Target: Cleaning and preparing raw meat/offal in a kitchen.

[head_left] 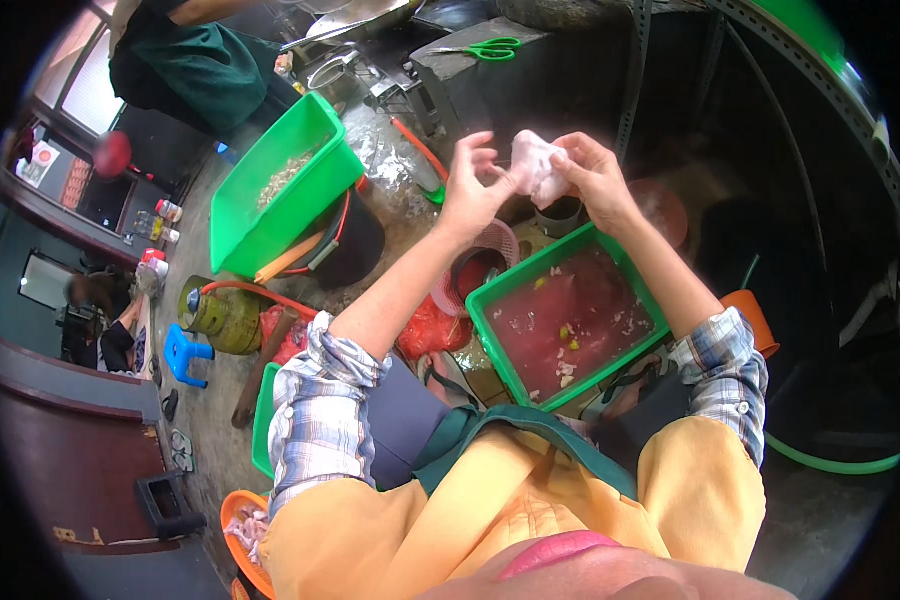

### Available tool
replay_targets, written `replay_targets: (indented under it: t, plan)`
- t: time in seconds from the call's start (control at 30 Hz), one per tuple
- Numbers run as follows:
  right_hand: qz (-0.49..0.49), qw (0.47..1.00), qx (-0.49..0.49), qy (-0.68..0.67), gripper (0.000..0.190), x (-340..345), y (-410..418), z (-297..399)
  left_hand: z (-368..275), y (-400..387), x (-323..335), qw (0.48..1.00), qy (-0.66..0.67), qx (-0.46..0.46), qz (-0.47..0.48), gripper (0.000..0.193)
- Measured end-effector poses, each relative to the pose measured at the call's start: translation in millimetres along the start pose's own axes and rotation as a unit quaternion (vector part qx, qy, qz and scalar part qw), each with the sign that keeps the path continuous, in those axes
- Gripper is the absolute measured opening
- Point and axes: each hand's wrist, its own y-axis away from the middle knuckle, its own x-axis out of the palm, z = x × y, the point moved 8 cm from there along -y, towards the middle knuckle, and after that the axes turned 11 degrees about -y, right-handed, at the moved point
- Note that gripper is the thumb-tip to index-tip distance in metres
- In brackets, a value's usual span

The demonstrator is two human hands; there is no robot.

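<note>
My right hand [594,180] pinches a piece of pale raw meat [538,166], which looks like poultry, between thumb and fingers. At the meat's left side is my left hand [474,184]. Its upper fingers are curled and apart; its thumb is near or against the meat, and blur hides whether it grips. Below both hands, a green rectangular plastic tub [487,341] holds reddish water with pale scraps and several yellow-green bits floating in it. Beside the tub's upper left corner sits a pink perforated basket [506,234] with a dark red bowl [478,271] in it.
A tilted green tub [232,232] with pale contents rests on a black bucket [356,240]. Green-handled scissors [491,49] lie on a ledge. Left are a gas cylinder [229,319], a blue stool [184,352] and an orange basin [232,517] of meat. A person [202,75] stands upper left.
</note>
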Motion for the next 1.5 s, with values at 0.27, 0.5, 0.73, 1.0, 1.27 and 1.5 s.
replay_targets:
  t: [0.27,0.5,0.73,1.0,1.27,1.5]
  plan:
    - [-0.022,0.990,0.005,-0.138,0.012,4.8,0.0,0.9,20.2,22.3,37.8,0.942,0.247,-0.165,0.156,0.053]
    - [-0.011,0.998,0.049,-0.041,0.010,12.1,5.4,-15.5,-18.6,-0.6,12.4,0.948,0.308,0.024,0.070,0.016]
    - [-0.052,0.967,-0.053,0.243,0.020,1.1,1.3,13.2,-4.6,-2.6,3.0,0.969,0.245,0.018,0.031,0.016]
    - [0.029,0.930,-0.135,0.342,0.026,28.1,7.3,18.8,-5.2,1.8,3.0,0.986,0.160,0.028,0.031,0.018]
    - [0.003,0.985,-0.026,0.173,0.012,13.4,3.5,2.1,-6.6,5.5,-1.6,0.989,0.148,0.028,0.015,0.020]
    - [0.014,0.980,-0.031,0.194,0.013,19.7,5.9,4.2,-6.1,6.9,-5.1,0.993,0.092,0.071,-0.005,0.017]
